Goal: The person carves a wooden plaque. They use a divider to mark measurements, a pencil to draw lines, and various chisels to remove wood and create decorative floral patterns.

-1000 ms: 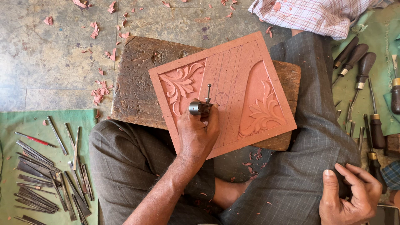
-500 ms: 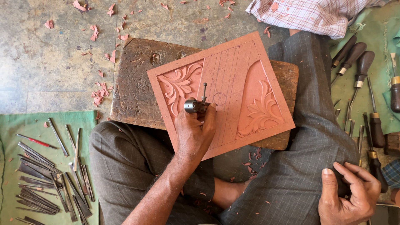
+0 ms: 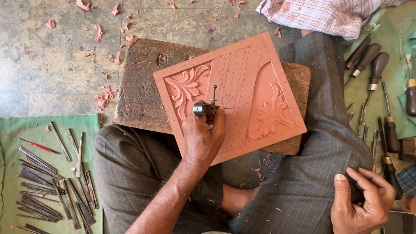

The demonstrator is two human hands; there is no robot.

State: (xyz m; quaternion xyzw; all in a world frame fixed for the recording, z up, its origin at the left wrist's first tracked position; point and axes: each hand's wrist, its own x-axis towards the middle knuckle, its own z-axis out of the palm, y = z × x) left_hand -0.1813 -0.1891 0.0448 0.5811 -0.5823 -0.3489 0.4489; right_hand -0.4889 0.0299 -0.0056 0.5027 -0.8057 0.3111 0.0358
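A reddish-brown carved panel (image 3: 242, 73) with leaf relief on both sides and scribed lines in its middle lies tilted on a worn wooden block (image 3: 143, 82) across my lap. My left hand (image 3: 201, 138) rests on the panel's lower part. It grips a small metal compass-like marking tool (image 3: 204, 107) whose point stands upright on the panel beside a faint scribed circle (image 3: 228, 102). My right hand (image 3: 362, 203) lies on my right knee at the lower right, its fingers curled against the grey trouser cloth and holding nothing that shows.
Several thin metal chisels (image 3: 47, 173) lie on a green cloth at the lower left. Wooden-handled gouges (image 3: 377, 86) lie on green cloth at the right. Red chips (image 3: 104, 97) are scattered on the stone floor. A checked cloth (image 3: 320, 15) lies at the top right.
My left hand and the metal tool have shifted slightly left on the panel, and the scribed circle now shows clear of the tool. My right hand has stayed on my knee.
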